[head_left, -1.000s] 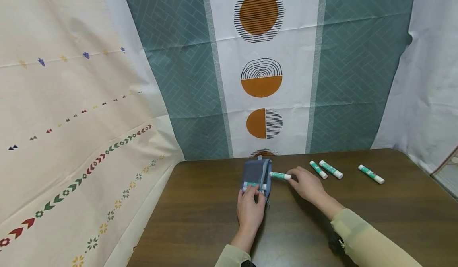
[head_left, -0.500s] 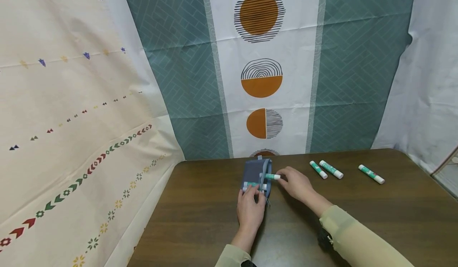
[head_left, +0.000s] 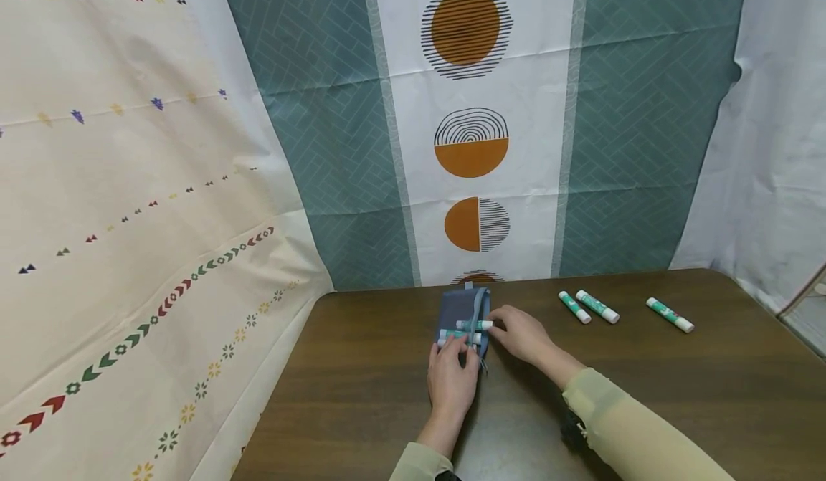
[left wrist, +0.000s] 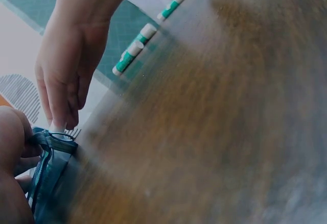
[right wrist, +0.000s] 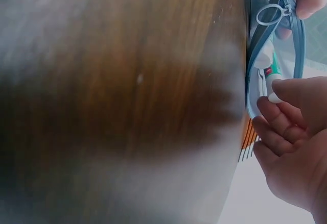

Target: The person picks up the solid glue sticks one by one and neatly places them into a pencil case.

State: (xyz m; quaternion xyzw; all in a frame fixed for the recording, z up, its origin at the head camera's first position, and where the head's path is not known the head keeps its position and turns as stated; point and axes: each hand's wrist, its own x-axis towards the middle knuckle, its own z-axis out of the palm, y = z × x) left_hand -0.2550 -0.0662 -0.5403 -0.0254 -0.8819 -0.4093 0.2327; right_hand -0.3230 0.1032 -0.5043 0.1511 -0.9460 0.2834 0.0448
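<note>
Green-and-white tube [head_left: 474, 325], head view: it lies across the mouth of a blue zipped pouch [head_left: 456, 302], one part showing through the pouch's side, its white end at the fingertips of the right hand [head_left: 521, 335]. That hand holds the tube in a narrow pinch. The left hand [head_left: 453, 378] grips the pouch's near part, beside a second tube [head_left: 459, 335] visible inside. To the right on the brown table [head_left: 361, 395], a thinner tube [head_left: 573, 307] lies just beside a thicker tube [head_left: 596, 306]; a lone tube [head_left: 670, 315] rests farther right. Behind the table, as I face it, hangs a teal-and-white cloth [head_left: 400, 130] with orange discs.

Left wrist view: the left hand, cut off by the frame, pinches the pouch's edge; the right hand points its fingers down into the mouth, mostly hiding the held tube. The three loose tubes appear beyond.

Right wrist view: the tube's white end sits between the right thumb and fingertips, inside the parted zipper. A ring-shaped pull [right wrist: 271, 15] hangs at the opening, near the left hand's fingers.
</note>
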